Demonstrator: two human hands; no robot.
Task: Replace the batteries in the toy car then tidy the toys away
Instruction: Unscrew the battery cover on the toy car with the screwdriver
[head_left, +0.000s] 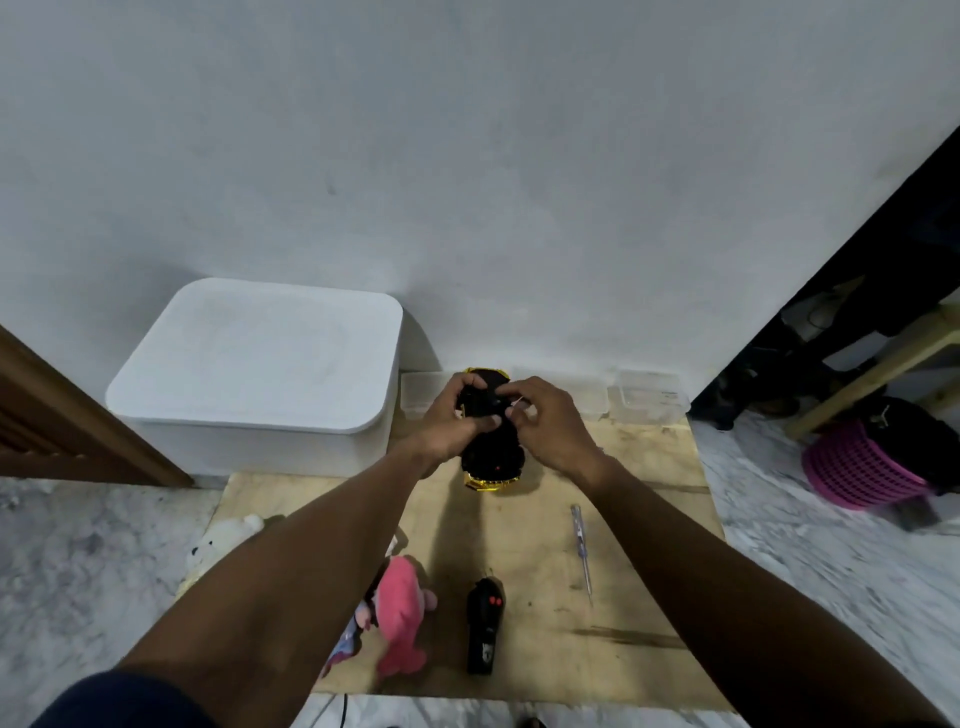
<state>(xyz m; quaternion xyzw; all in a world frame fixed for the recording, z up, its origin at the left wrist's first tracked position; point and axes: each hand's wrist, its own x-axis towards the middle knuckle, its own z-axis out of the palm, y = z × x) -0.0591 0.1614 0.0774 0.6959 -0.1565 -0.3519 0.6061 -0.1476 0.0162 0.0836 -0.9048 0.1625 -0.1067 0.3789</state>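
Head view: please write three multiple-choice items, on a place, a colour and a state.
1. The screwdriver lies: A in the white box; B on the wooden board, right of the remote; C in the basket.
2. The plush toy left of the remote is: A pink; B green; C orange.
3. The toy car is: A on its wheels, untouched; B boxed; C underside up, gripped by the left hand.
B, it lies on bare board; A, its body is pink; C, its black underside shows.
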